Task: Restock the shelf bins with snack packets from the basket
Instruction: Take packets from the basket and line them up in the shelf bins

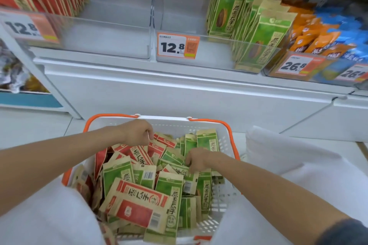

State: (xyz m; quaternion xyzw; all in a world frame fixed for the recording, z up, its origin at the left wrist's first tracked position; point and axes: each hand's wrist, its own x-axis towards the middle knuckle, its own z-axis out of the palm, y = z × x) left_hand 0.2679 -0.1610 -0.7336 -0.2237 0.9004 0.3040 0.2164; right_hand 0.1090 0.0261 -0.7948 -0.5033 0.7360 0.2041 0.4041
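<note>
While both hands are down in the basket (163, 124), this is the picking step: the left hand (137, 132) curls on the top edge of a red packet (159, 141), and the right hand (196, 160) claws a green packet (189, 177) just beneath its fingers. Next, I reckon: lift clear, then up to the shelf bins (111, 45) well above both hands, matching colours.

- the basket (224, 143) is showing white mesh walls and an orange rim.
- the red packets (137, 205) are wearing tan edges and black lettering.
- the green packets (169, 191) are showing tan trim.
- the price tag (177, 47) is showing black digits on white, edged orange.
</note>
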